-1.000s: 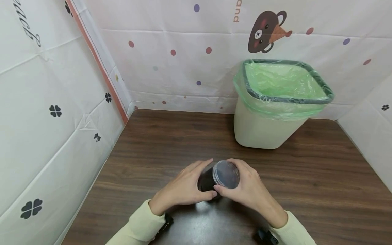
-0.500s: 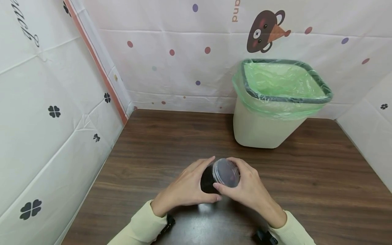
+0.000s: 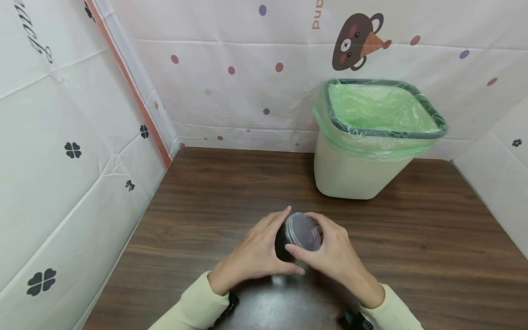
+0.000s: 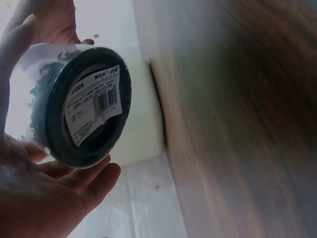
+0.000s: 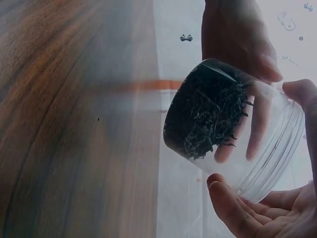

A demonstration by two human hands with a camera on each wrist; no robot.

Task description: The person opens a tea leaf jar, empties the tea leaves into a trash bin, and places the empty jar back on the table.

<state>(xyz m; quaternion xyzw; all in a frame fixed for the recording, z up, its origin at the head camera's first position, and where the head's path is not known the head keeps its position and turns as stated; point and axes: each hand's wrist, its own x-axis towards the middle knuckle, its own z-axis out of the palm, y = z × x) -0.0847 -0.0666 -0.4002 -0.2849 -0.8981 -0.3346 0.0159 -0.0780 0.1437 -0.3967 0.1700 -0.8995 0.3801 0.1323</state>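
Note:
Tilted off the table, a clear round jar (image 3: pixel 281 243) is held between my two hands. Its clear screw lid (image 3: pixel 306 231) faces up and right. My left hand (image 3: pixel 261 250) grips the body from the left, thumb at the near side. Around the lid end curl the fingers and thumb of my right hand (image 3: pixel 336 252). Dark, dry, shredded leaves (image 5: pixel 213 111) lie in the jar's lower part, as the right wrist view shows; their exact kind cannot be told. A white barcode label (image 4: pixel 94 104) is stuck on the base in the left wrist view.
A cream waste bin (image 3: pixel 350 172) with a green plastic liner (image 3: pixel 383 107) stands at the back right of the dark wood table (image 3: pixel 214 183). Patterned white sheets (image 3: pixel 231 101) enclose the back and sides.
The jar and my left hand have shifted slightly right and away from me, and the jar has turned a little. My right hand stays nearly in place on the lid.

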